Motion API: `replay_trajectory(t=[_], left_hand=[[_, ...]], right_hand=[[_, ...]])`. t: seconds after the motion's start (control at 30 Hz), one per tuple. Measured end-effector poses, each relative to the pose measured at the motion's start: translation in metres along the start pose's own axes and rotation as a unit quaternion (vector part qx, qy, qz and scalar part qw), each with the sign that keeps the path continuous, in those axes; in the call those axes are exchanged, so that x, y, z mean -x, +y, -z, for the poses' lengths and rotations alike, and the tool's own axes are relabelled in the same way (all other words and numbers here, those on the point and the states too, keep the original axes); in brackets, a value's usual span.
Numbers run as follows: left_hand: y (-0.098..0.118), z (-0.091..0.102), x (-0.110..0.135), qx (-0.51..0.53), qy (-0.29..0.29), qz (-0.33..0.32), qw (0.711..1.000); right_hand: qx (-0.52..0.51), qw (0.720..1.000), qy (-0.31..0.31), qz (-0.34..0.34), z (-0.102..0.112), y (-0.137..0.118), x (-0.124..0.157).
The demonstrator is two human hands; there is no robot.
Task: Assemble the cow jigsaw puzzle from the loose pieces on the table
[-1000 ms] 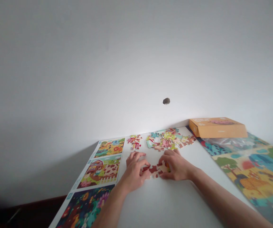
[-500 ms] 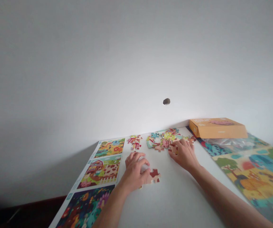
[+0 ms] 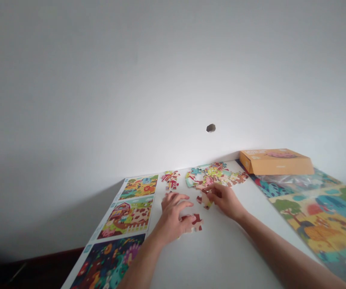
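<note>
In the head view my right hand (image 3: pixel 223 200) pinches a brown-and-cream jigsaw piece (image 3: pixel 203 199) by its right edge, a little above the white table. My left hand (image 3: pixel 174 214) rests with fingers spread, its thumb lying on a small joined section of brown-and-cream jigsaw pieces (image 3: pixel 197 224). Part of that section is hidden under the hand. Beyond my left fingers sits a group of red barn pieces (image 3: pixel 173 184). A heap of loose colourful jigsaw pieces (image 3: pixel 215 173) lies past my right hand, near the wall.
Along the left edge lies a sheet of printed pictures (image 3: pixel 129 216), among them a farm scene with a spotted cow. At right, a yellow box (image 3: pixel 278 162) stands by a clear plastic bag (image 3: pixel 293 182) and a large animal picture (image 3: pixel 317 224). The wall (image 3: pixel 173 80) closes off the back.
My right hand has come away from the heap toward the left and nearer, carrying a jigsaw piece. My left hand has barely shifted, its thumb now farther over the joined pieces.
</note>
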State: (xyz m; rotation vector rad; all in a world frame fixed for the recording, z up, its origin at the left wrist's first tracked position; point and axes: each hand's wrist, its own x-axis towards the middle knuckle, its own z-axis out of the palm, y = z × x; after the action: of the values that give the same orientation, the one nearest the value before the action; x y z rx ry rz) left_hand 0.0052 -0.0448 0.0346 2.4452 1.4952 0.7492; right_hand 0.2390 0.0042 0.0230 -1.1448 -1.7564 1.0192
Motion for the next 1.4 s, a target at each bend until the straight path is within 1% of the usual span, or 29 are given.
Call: replay_trajectory(t=[0.03,0.1,0.2,0.27,0.43,0.57,0.73,0.9,1.07,1.13,1.23,1.33,1.4], left_hand=[[0.001,0.000,-0.001,0.007,-0.004,-0.004,1.000],[0.002,0.000,-0.001,0.020,-0.004,-0.012,1.000],[0.001,-0.002,-0.002,0.037,0.014,-0.019,0.999],[0.000,-0.004,-0.002,0.049,0.032,-0.019,0.998],[-0.002,-0.005,-0.002,0.086,0.071,-0.018,0.994],[-0.003,-0.004,-0.002,0.121,0.098,-0.006,0.988],[-0.005,-0.007,-0.002,0.177,0.098,0.034,0.979],[-0.005,-0.006,-0.002,0.172,0.089,0.038,0.980],[-0.004,-0.004,-0.001,0.132,0.069,0.006,0.989],[-0.003,-0.004,0.000,0.110,0.059,-0.001,0.992],[-0.002,-0.002,0.001,0.088,0.036,-0.010,0.995],[0.000,0.000,0.001,0.080,0.005,-0.026,0.996],[0.002,0.000,0.001,0.078,-0.010,-0.036,0.996]], right_hand=[[-0.055,0.998,-0.010,-0.017,-0.002,0.000,0.000],[-0.153,0.986,-0.037,-0.052,-0.007,-0.001,0.000],[-0.217,0.969,-0.072,-0.090,-0.013,-0.005,0.002],[-0.226,0.965,-0.086,-0.101,-0.015,-0.008,0.004],[-0.211,0.965,-0.105,-0.110,-0.014,-0.012,0.007],[-0.210,0.964,-0.127,-0.103,-0.014,-0.013,0.009],[-0.203,0.964,-0.141,-0.100,-0.014,-0.013,0.010],[-0.200,0.968,-0.117,-0.093,-0.015,-0.012,0.008],[-0.140,0.986,-0.081,-0.050,-0.008,-0.010,0.005],[-0.103,0.990,-0.088,-0.042,-0.002,-0.008,0.004],[-0.040,0.990,-0.118,-0.059,0.005,-0.006,0.004],[0.086,0.988,-0.119,-0.051,0.010,-0.007,0.005],[0.185,0.975,-0.115,-0.030,0.012,-0.010,0.006]])
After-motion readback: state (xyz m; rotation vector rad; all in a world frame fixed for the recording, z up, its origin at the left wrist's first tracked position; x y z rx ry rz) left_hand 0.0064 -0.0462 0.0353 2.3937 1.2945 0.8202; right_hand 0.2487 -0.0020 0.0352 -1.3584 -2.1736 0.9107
